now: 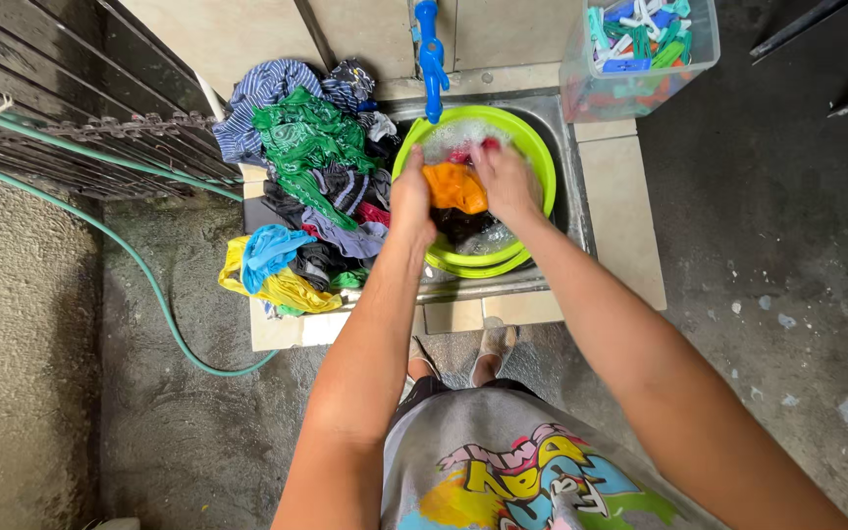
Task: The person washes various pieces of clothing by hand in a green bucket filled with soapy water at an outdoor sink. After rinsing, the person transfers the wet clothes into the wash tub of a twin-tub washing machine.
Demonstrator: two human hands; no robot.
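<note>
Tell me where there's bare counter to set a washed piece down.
Bare tile lies right of the sink, below the clear peg box. A narrow strip runs along the front edge. Left of the green basin, the clothes heap covers everything.

My left hand [412, 196] and right hand [505, 180] are both over the lime-green basin [532, 147], gripping an orange cloth [454, 186] between them, my fingers [488, 157] curled into it. Darker and red fabric lies under it in sudsy water. The basin sits in a metal sink [566, 177] set in the tiled counter [620, 206]. A blue tap [431, 59] hangs above the basin's far rim. On the counter's left end lies a heap of clothes [311, 186]: striped blue, green, yellow, dark pieces. At the far right corner stands a clear tub of clothes pegs [635, 49]. A green hose [139, 265] curves across the concrete floor.
</note>
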